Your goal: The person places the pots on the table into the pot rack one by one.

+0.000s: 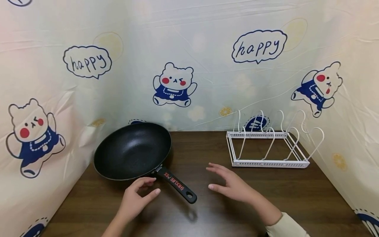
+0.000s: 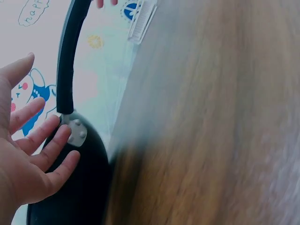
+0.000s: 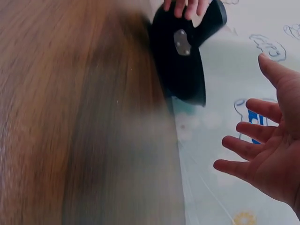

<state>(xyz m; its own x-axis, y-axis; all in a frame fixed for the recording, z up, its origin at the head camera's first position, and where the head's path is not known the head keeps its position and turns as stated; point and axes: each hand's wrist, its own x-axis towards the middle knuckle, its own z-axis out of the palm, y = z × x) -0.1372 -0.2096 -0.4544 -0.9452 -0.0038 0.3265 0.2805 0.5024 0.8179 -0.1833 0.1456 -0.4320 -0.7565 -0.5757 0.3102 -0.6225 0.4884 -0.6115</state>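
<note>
A black frying pan sits at the left of the table, its handle with red lettering pointing toward the front right. My left hand is beside the pan's near rim, left of the handle, with fingers spread and nothing held. In the left wrist view the fingers overlap the riveted handle bracket. My right hand hovers to the right of the handle's end, fingers apart and holding nothing. Farther right stands a white wire rack with several curved upright dividers.
The brown wooden table runs back to a pale curtain printed with bears and the word "happy". The curtain also rises along the left and right sides. The rack's dividers stick up near the right side.
</note>
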